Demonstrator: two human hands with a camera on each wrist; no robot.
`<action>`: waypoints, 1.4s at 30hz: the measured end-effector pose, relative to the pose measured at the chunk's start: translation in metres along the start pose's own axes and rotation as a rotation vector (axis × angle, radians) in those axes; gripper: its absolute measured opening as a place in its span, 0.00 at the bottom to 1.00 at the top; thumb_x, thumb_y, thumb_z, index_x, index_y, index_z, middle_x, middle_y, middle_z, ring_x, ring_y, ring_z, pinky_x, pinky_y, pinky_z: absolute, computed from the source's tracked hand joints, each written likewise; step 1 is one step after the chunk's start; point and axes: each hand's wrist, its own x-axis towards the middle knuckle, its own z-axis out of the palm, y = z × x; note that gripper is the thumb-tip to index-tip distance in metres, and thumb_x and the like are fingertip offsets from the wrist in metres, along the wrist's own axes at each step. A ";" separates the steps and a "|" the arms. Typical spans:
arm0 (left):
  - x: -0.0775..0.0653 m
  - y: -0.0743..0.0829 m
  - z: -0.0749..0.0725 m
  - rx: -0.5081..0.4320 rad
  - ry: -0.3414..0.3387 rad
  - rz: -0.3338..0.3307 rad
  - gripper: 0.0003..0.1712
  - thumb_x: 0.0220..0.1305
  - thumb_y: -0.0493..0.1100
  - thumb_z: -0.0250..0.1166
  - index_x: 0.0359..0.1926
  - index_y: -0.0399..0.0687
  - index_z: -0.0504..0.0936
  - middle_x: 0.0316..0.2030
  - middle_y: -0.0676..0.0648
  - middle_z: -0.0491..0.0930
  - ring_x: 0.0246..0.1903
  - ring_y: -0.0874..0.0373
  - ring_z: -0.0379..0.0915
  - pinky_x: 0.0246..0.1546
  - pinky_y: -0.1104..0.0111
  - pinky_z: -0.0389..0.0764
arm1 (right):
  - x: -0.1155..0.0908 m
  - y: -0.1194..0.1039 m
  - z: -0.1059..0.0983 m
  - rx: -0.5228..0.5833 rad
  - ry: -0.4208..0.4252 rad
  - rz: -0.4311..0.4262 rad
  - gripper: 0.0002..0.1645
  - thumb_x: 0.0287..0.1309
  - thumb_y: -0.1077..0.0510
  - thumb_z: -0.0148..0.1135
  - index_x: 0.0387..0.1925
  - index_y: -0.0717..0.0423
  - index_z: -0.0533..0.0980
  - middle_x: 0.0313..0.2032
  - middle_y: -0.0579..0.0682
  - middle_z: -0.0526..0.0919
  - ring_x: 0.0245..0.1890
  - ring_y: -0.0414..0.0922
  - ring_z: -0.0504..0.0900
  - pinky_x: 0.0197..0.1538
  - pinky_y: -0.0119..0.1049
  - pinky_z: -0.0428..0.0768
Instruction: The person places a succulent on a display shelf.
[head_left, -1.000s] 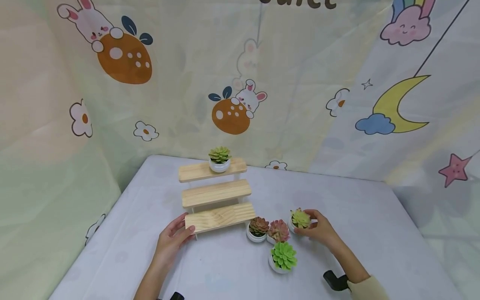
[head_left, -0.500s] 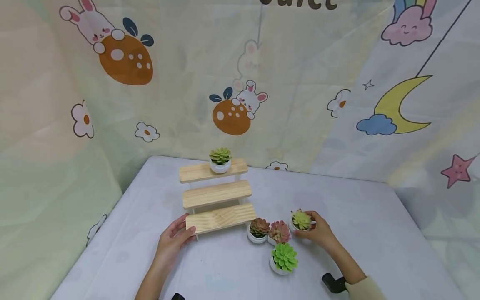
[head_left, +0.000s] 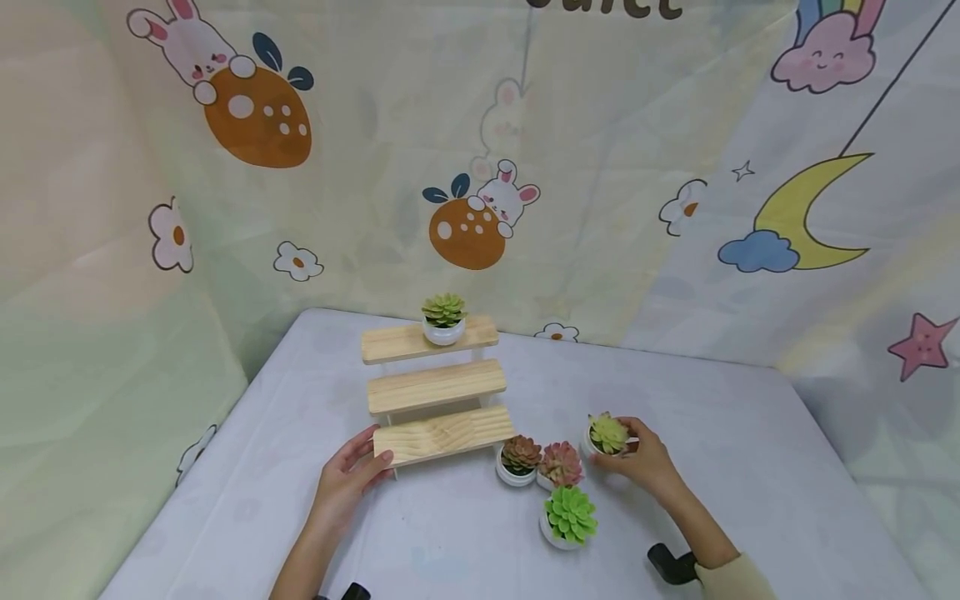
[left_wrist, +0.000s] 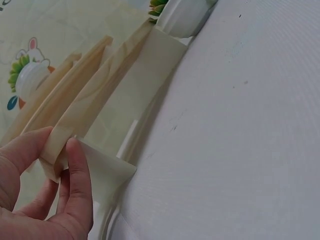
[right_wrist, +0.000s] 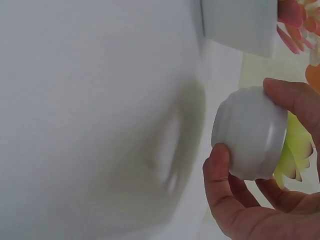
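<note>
My left hand (head_left: 347, 477) pinches the left end of the lowest plank of a three-tier wooden display shelf (head_left: 437, 386); in the left wrist view, thumb and fingers close on the plank's end (left_wrist: 60, 145). My right hand (head_left: 643, 457) grips a yellow-green succulent in a white pot (head_left: 607, 435), thumb and fingers around the pot. The right wrist view has this white pot (right_wrist: 250, 132) slightly off the table, its shadow beneath. Left of it stand a brown succulent (head_left: 521, 457), a pink succulent (head_left: 561, 464) and a bright green succulent (head_left: 572, 514), all in white pots.
Another green succulent (head_left: 444, 317) stands on the top plank. A white cloth covers the table (head_left: 450, 542). Behind it hangs a printed fabric backdrop (head_left: 375, 167). Black wrist gear (head_left: 672, 565) shows by the right forearm.
The yellow-green succulent in my right hand has risen slightly. My left hand keeps its pinch on the plank. The head view has shifted a little.
</note>
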 end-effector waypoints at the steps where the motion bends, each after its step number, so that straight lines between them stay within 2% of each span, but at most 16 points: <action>1: 0.000 0.000 0.000 -0.002 0.003 -0.004 0.36 0.53 0.33 0.68 0.63 0.42 0.66 0.49 0.46 0.69 0.36 0.64 0.78 0.39 0.70 0.84 | 0.001 -0.001 -0.001 -0.003 0.002 -0.004 0.46 0.42 0.49 0.74 0.59 0.64 0.63 0.50 0.61 0.71 0.44 0.51 0.72 0.35 0.31 0.73; 10: -0.001 -0.003 -0.003 -0.004 0.005 0.005 0.36 0.52 0.33 0.68 0.63 0.41 0.66 0.48 0.47 0.69 0.36 0.64 0.78 0.39 0.70 0.84 | 0.005 -0.024 -0.013 -0.015 0.025 -0.049 0.48 0.42 0.47 0.74 0.60 0.65 0.63 0.52 0.63 0.72 0.45 0.52 0.73 0.36 0.31 0.75; 19: -0.003 -0.004 -0.003 -0.030 -0.005 0.004 0.36 0.54 0.31 0.66 0.64 0.39 0.64 0.49 0.45 0.69 0.36 0.64 0.78 0.39 0.71 0.84 | 0.007 -0.052 -0.017 -0.008 -0.006 -0.109 0.48 0.43 0.47 0.73 0.61 0.66 0.62 0.51 0.63 0.73 0.45 0.51 0.74 0.38 0.32 0.79; 24: -0.003 -0.004 -0.003 -0.030 -0.006 -0.002 0.35 0.55 0.31 0.66 0.64 0.41 0.64 0.51 0.44 0.69 0.37 0.64 0.78 0.40 0.71 0.83 | 0.007 -0.065 -0.015 0.005 -0.026 -0.125 0.48 0.44 0.46 0.72 0.61 0.65 0.62 0.52 0.63 0.72 0.46 0.52 0.74 0.39 0.36 0.81; 31: -0.001 -0.006 -0.003 -0.032 -0.004 0.005 0.35 0.54 0.31 0.66 0.64 0.41 0.66 0.50 0.44 0.68 0.36 0.64 0.78 0.39 0.70 0.84 | 0.007 -0.080 -0.009 0.012 -0.040 -0.159 0.48 0.43 0.47 0.73 0.60 0.65 0.62 0.51 0.63 0.72 0.46 0.52 0.74 0.40 0.35 0.81; 42: 0.003 -0.003 -0.002 -0.011 -0.007 0.020 0.35 0.53 0.34 0.68 0.63 0.43 0.67 0.51 0.43 0.68 0.37 0.63 0.78 0.40 0.70 0.84 | 0.010 -0.114 0.005 0.024 -0.082 -0.269 0.46 0.42 0.49 0.74 0.59 0.65 0.64 0.48 0.62 0.74 0.40 0.50 0.76 0.37 0.34 0.81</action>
